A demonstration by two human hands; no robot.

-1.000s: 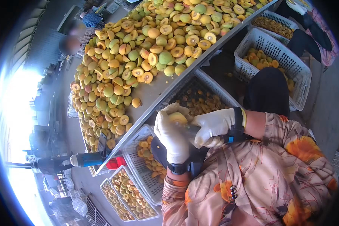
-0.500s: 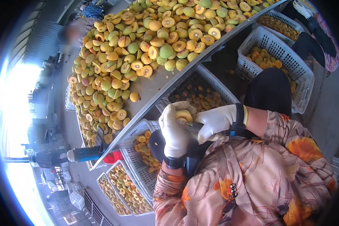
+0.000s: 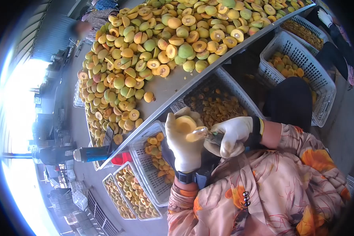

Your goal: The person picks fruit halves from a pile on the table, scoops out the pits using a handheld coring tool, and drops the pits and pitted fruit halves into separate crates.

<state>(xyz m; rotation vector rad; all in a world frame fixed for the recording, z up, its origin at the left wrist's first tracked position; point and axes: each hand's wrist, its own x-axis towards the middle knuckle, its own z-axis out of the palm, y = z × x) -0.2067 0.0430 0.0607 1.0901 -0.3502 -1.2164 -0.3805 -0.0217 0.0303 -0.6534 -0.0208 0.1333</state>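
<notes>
My left hand (image 3: 185, 142), in a pale glove, cups a halved yellow fruit (image 3: 185, 125) with its cut side up. My right hand (image 3: 233, 135), gloved as well, grips a small tool (image 3: 208, 135) with a shiny metal end and a dark handle. A yellow piece lies at the metal end, right beside the fruit half. Below and beyond my hands is a grey crate (image 3: 236, 87) with small fruit scraps (image 3: 220, 106). Another grey crate (image 3: 139, 151) holding fruit halves (image 3: 158, 155) stands to the left of my left hand.
Many fruit halves (image 3: 145, 51) are heaped on the metal table (image 3: 167, 84). A blue bottle (image 3: 91, 153) lies by its corner, near a red container (image 3: 122, 158). Two shallow trays stand lower left. A crate of fruit (image 3: 299, 55) and a co-worker's gloved hand (image 3: 325, 17) are at right.
My hands have opened up to the view, showing the cut face of the fruit half and the tool's metal end. The surroundings have shifted slightly with the camera.
</notes>
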